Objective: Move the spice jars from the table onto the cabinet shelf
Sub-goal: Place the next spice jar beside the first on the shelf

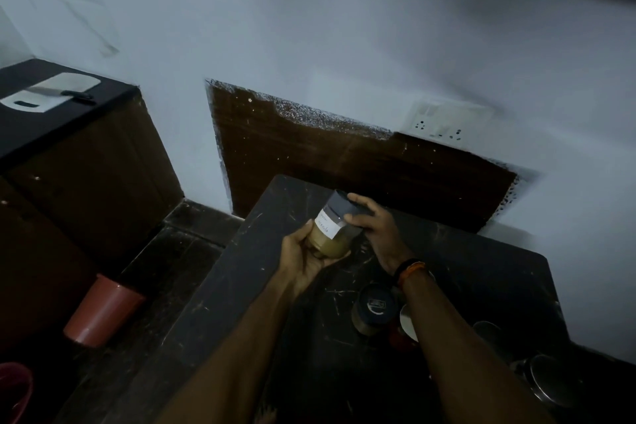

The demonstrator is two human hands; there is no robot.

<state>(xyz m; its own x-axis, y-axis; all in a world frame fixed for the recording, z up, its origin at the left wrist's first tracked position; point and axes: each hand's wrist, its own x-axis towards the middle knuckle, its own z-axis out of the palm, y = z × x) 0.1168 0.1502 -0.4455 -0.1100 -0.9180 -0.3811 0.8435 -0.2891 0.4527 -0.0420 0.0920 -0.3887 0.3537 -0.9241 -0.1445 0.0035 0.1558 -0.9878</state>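
A spice jar [332,229] w/ dark lid and white paper label is held in both hands above the dark, scratched table [241,272], tilted w/ lid toward the wall. Left hand [306,256] is cupped under the jar's base, grip closed round the lower glass where yellowish-tan contents are seen. Right hand [373,222] is set on the lid end, fingers wrapped over the cap; a dark/orange wristband [411,270] is worn on that wrist. Label writing is too small to be read. A second jar [373,308] w/ dark lid is stood on the table just below the right forearm, beside a pale-lidded item partly hidden by the arm; steel vessels [547,379] are seen at the table's right edge, dim. On the floor to the left a reddish-brown cup [103,311] is seen. Far left, a knife [60,92] is laid on a white board [51,91] atop a dark cabinet counter [103,93]. A wall socket [447,122] is mounted behind the table.
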